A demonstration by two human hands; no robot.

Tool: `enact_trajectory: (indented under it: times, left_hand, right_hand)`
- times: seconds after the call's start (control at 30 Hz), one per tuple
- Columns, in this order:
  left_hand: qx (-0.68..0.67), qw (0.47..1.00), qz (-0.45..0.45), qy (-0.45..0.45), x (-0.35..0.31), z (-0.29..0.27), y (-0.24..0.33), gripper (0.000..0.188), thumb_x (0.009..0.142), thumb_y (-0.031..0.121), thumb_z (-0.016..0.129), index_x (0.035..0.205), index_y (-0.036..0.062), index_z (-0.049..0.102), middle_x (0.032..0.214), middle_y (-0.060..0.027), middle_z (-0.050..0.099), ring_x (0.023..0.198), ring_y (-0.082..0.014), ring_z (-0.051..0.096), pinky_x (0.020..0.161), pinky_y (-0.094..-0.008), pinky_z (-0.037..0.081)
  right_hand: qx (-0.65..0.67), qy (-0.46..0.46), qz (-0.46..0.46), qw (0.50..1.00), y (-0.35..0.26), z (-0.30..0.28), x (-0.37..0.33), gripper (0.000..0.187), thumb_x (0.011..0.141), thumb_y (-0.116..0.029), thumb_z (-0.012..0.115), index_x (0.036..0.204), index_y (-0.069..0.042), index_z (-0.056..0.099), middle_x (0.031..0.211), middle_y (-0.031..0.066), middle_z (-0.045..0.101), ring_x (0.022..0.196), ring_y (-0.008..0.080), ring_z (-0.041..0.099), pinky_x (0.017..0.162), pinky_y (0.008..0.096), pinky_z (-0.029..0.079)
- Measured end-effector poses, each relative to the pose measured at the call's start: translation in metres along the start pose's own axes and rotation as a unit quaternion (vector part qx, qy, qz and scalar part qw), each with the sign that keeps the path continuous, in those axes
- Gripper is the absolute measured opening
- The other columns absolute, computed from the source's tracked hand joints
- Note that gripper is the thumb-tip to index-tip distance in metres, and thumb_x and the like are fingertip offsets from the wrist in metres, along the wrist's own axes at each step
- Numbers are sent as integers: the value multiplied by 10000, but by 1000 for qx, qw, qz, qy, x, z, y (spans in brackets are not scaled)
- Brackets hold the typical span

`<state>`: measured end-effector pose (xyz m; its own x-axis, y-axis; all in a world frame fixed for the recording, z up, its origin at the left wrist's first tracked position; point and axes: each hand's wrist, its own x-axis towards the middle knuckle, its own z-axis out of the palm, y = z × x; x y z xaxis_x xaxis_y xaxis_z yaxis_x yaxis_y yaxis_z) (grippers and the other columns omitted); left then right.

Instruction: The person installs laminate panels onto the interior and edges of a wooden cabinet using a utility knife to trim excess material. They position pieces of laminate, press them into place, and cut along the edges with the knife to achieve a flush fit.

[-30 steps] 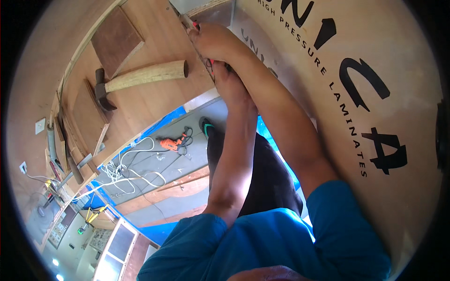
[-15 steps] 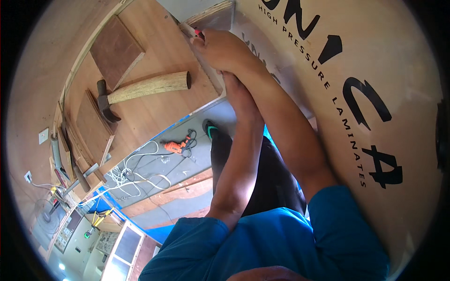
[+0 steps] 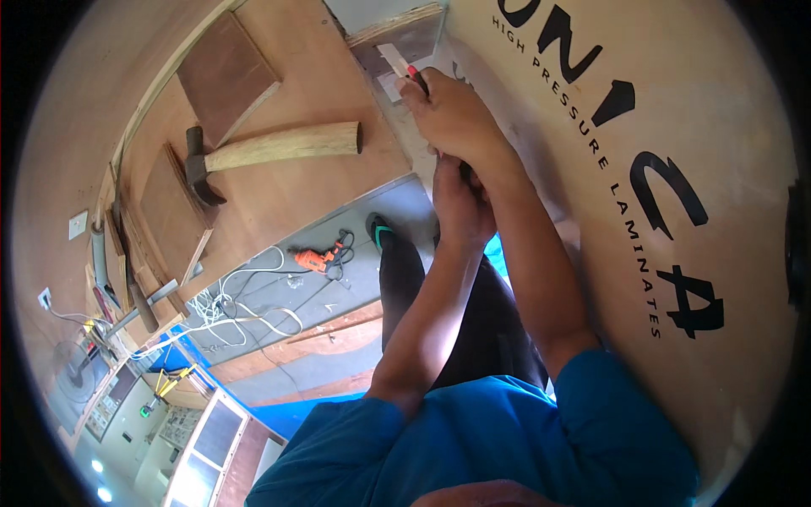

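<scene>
My right hand (image 3: pixel 448 114) is wrapped round a flat-bladed tool (image 3: pixel 394 61) with a pale blade and a red and black handle. The blade points up and left, above a wooden recess beside the bench. Just below the right wrist, my left hand (image 3: pixel 460 207) is curled closed, partly covered by the right forearm. Something dark shows between its fingers, too hidden to name. To the left, a claw hammer (image 3: pixel 279 148) with a thick wooden handle lies on the plywood bench top (image 3: pixel 329 84).
A large pale laminate board (image 3: pixel 608 279) with black lettering stands along my right. On the grey floor lie an orange power drill (image 3: pixel 317 259) and tangled white cables (image 3: pixel 220 313). Wood offcuts (image 3: pixel 228 76) rest on the bench; a handsaw-like tool with a wooden handle (image 3: pixel 144 308) lies at its left end.
Both hands have shifted right and slightly down, carrying the flat-bladed tool away from the bench edge. The blade is now more exposed. The view has also moved slightly.
</scene>
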<state>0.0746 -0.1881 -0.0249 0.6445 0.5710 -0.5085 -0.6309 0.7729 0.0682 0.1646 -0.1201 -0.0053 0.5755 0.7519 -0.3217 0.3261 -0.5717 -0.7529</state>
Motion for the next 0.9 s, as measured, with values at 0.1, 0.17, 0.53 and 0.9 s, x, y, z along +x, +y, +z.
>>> enact_trajectory:
  times: [0.1,0.17,0.53,0.9]
  left_hand:
    - [58,998,22,-1,13,1,5,355,1069,338,472,1277,67,569,1192,-94,657,1020,-211,662,859,-353,551]
    - [133,990,37,19,20,9,10,334,1056,328,500,1265,78,572,1157,-94,664,986,-204,671,826,-349,560]
    - [119,984,94,95,22,41,20,230,998,353,601,936,135,564,661,32,511,500,-83,457,457,-249,372]
    - [54,994,73,60,17,41,22,360,1008,351,567,1219,59,562,1045,-131,690,898,-234,701,724,-369,596]
  right_hand:
    - [20,8,-33,999,-1,-2,10,463,1029,-441,508,1017,16,579,616,106,594,482,223,628,493,387,499]
    - [38,-9,-29,999,-4,-3,23,462,1030,-434,508,1016,23,576,622,106,595,480,222,624,484,383,494]
    - [95,-56,0,994,-16,9,46,498,1036,-438,483,997,47,590,679,129,620,503,240,626,473,394,487]
    - [-6,-42,-19,999,-18,13,41,535,1018,-452,473,899,43,636,658,170,649,610,315,669,651,447,517]
